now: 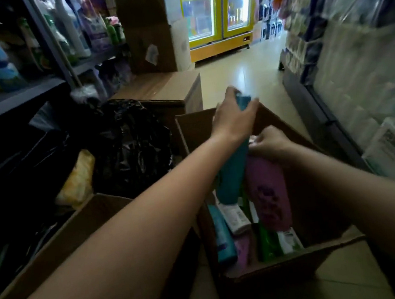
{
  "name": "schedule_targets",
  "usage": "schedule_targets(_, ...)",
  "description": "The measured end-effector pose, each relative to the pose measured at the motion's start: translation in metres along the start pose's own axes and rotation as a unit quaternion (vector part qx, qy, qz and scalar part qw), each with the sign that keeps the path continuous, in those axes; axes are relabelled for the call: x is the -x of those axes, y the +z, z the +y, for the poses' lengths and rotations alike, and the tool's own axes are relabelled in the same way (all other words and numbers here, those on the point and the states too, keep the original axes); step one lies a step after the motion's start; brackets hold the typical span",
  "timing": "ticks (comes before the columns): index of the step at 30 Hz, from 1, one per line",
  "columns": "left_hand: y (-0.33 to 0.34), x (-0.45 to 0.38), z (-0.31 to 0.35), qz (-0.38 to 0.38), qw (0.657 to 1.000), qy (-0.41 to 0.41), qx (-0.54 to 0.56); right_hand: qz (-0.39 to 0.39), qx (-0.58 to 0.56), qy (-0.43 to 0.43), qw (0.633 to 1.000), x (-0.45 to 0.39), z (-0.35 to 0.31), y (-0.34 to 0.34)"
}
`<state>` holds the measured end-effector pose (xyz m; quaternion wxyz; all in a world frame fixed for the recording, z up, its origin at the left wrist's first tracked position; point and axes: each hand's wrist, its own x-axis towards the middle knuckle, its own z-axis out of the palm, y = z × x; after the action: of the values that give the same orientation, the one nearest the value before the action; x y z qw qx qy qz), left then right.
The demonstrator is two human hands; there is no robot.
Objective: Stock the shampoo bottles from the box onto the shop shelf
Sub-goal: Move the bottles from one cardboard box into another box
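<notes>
An open cardboard box [316, 200] stands on the floor in front of me with several shampoo bottles lying inside, teal, white, green and purple. My left hand [233, 116] grips the cap end of a teal bottle [233, 174] that stands tilted above the box. My right hand [270, 143] holds the top of a purple bottle [268, 193] next to it, also raised from the box. The shop shelf [15, 95] on the left carries bottles and bags.
Black plastic bags [127, 144] and a second open carton [62, 244] lie to the left. A closed carton [161, 89] sits beyond the box, with taller stacked cartons [152, 27] behind. A lit yellow fridge [217, 13] stands at the aisle's end. Wrapped goods [352, 60] line the right.
</notes>
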<state>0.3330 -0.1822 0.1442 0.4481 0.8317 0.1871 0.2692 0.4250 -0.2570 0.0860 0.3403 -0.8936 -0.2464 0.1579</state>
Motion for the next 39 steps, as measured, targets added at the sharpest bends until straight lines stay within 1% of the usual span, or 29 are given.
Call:
schedule_targets(2,0.022,0.009,-0.029,-0.052,0.993,-0.106,-0.021,-0.047,0.004,0.039,0.998,0.005,0.035,0.016)
schedule_targets(4,0.036,0.018,-0.055,-0.113,0.978,-0.163,-0.071,-0.092,0.023,0.056,0.994,0.010,0.060,0.031)
schedule_targets(6,0.047,0.024,-0.070,-0.207,0.950,-0.151,-0.178,-0.117,0.052,0.054,0.990,0.012,0.072,0.045)
schedule_targets(7,0.050,0.024,-0.072,-0.231,0.937,-0.135,-0.223,-0.119,0.059,0.050,0.990,0.011,0.074,0.050)
schedule_targets(8,0.051,0.022,-0.073,-0.235,0.931,-0.124,-0.248,-0.116,0.063,0.051,0.990,0.008,0.074,0.052)
schedule_targets(10,0.050,0.013,-0.075,-0.229,0.933,-0.127,-0.249,-0.113,0.078,0.062,0.989,0.000,0.071,0.050)
schedule_targets(13,0.043,0.007,-0.077,-0.244,0.922,-0.111,-0.279,-0.113,0.085,0.053,0.988,-0.009,0.059,0.037)
schedule_targets(14,0.038,0.007,-0.078,-0.229,0.926,-0.095,-0.286,-0.097,0.066,0.043,0.992,-0.011,0.053,0.033)
schedule_targets(15,0.032,0.008,-0.079,-0.194,0.936,-0.074,-0.285,-0.072,0.039,0.031,0.996,-0.012,0.045,0.030)
schedule_targets(18,0.005,0.011,-0.083,-0.044,0.970,-0.010,-0.237,0.014,-0.015,-0.044,0.999,-0.009,0.005,0.027)
schedule_targets(21,-0.032,0.018,-0.093,0.073,0.974,0.008,-0.215,0.043,-0.060,-0.143,0.987,0.004,-0.054,0.040)
schedule_targets(24,-0.073,0.034,-0.114,0.147,0.963,-0.013,-0.224,0.031,-0.148,-0.202,0.968,0.023,-0.118,0.071)
schedule_targets(26,-0.101,0.049,-0.135,0.177,0.954,-0.040,-0.240,0.001,-0.174,-0.233,0.957,0.039,-0.156,0.098)
schedule_targets(28,-0.126,0.069,-0.159,0.189,0.946,-0.076,-0.251,-0.045,-0.147,-0.265,0.952,0.052,-0.186,0.130)
schedule_targets(29,-0.137,0.080,-0.173,0.187,0.944,-0.105,-0.251,-0.073,-0.107,-0.274,0.953,0.057,-0.196,0.148)
schedule_targets(31,-0.156,0.105,-0.203,0.163,0.938,-0.179,-0.248,-0.135,0.002,-0.281,0.950,0.066,-0.204,0.190)
schedule_targets(32,-0.165,0.118,-0.219,0.141,0.935,-0.214,-0.246,-0.165,0.059,-0.284,0.943,0.070,-0.201,0.212)
schedule_targets(34,-0.181,0.146,-0.248,0.076,0.928,-0.266,-0.251,-0.225,0.163,-0.289,0.916,0.078,-0.183,0.255)
schedule_targets(36,-0.197,0.174,-0.273,-0.009,0.920,-0.290,-0.262,-0.276,0.248,-0.272,0.888,0.085,-0.158,0.296)
schedule_targets(39,-0.218,0.207,-0.301,-0.112,0.892,-0.326,-0.293,-0.362,0.312,-0.224,0.849,0.098,-0.133,0.338)
